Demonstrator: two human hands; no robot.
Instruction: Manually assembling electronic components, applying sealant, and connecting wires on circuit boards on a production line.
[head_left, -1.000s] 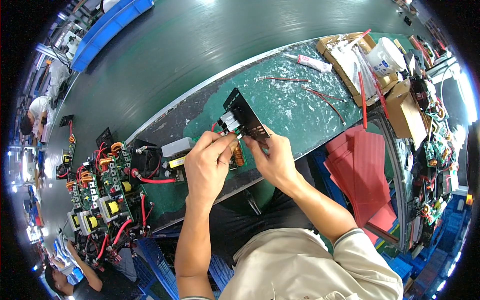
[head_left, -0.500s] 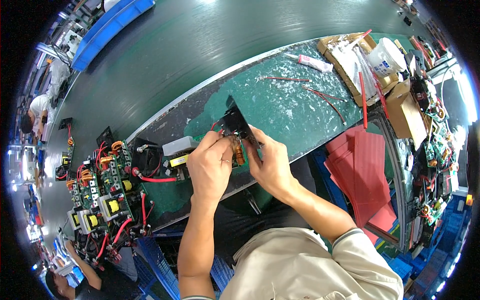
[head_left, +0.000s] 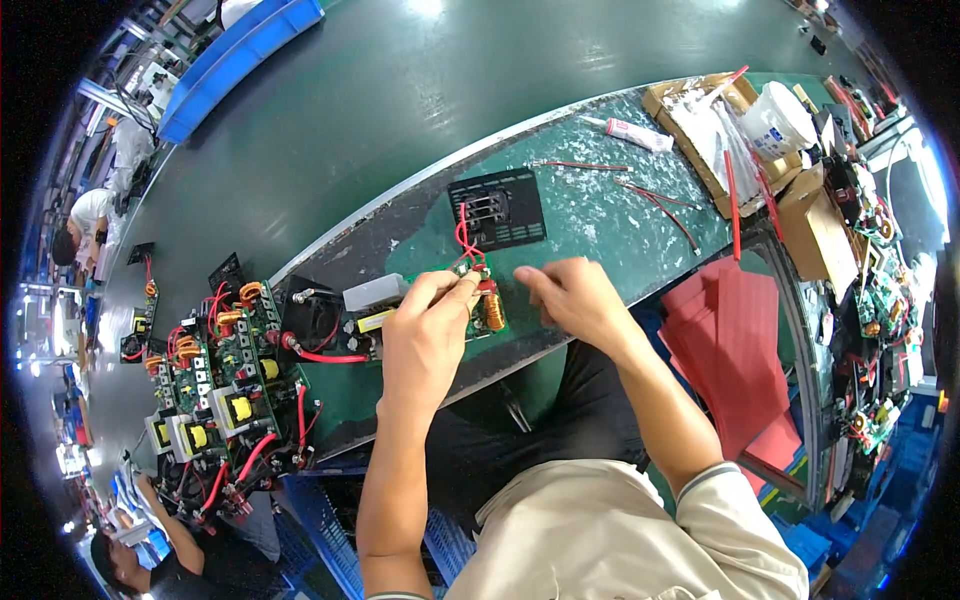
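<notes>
My left hand [head_left: 428,325] is closed in a pinch where two red wires [head_left: 463,238] meet a green circuit board [head_left: 503,327]; its fingers cover part of that joint. On the board, beside the fingertips, stands a copper-wound coil [head_left: 493,311]. The wires run up to a black vented panel [head_left: 524,207] with a fan-like square frame, lying flat on the bench. To the right of the board, touching nothing, my right hand [head_left: 580,298] has its thumb out and its fingers loosely bent, with nothing seen in it. A grey block [head_left: 375,292] lies left of the board.
Several wired circuit boards [head_left: 215,390] crowd the left. Loose red wires [head_left: 660,205] and a white tube [head_left: 640,134] lie on the bench's right part. Beyond are a cardboard tray [head_left: 690,105], a white bucket [head_left: 776,122] and red sheets [head_left: 725,360]. Another person [head_left: 165,535] works at lower left.
The black panel, tilted up between my hands before, now lies flat farther off on the bench. My right hand has let go of it and drawn back to the right. My left hand stays at the board.
</notes>
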